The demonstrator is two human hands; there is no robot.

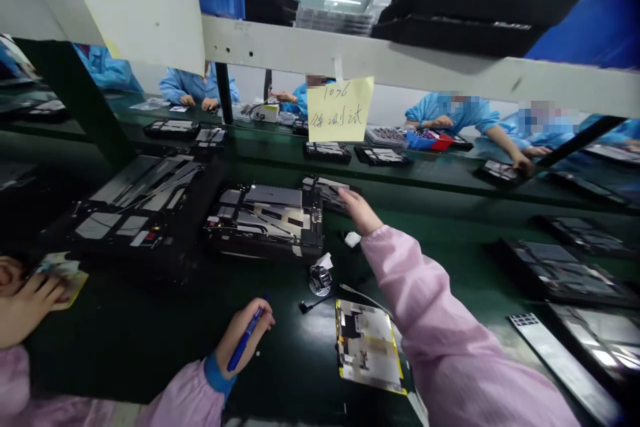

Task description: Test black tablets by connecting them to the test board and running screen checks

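Note:
My left hand (245, 333) is closed around a blue pen (241, 347), low over the green bench. Its wrist has a blue cuff below a pink sleeve. Out ahead, my right hand (363, 212) has its fingers stretched toward a thin opened tablet-like device (327, 192); whether they touch it I cannot tell. Left of that device lies a stack of black-framed opened devices (270, 213), with grey parts and cables showing. Between my arms are a small white item (352, 239), a dark round-based piece (321, 279), a black cable plug (307, 307) and a yellow-edged flat panel (370, 347).
Another stack of opened devices (135, 197) stands at left, near a co-worker's hands (30, 300) on a yellowish sheet. More devices (565, 270) and a white strip (560, 360) lie right. A shelf beam (280, 43) with a yellow note (340, 110) crosses above; several blue-clad people work beyond.

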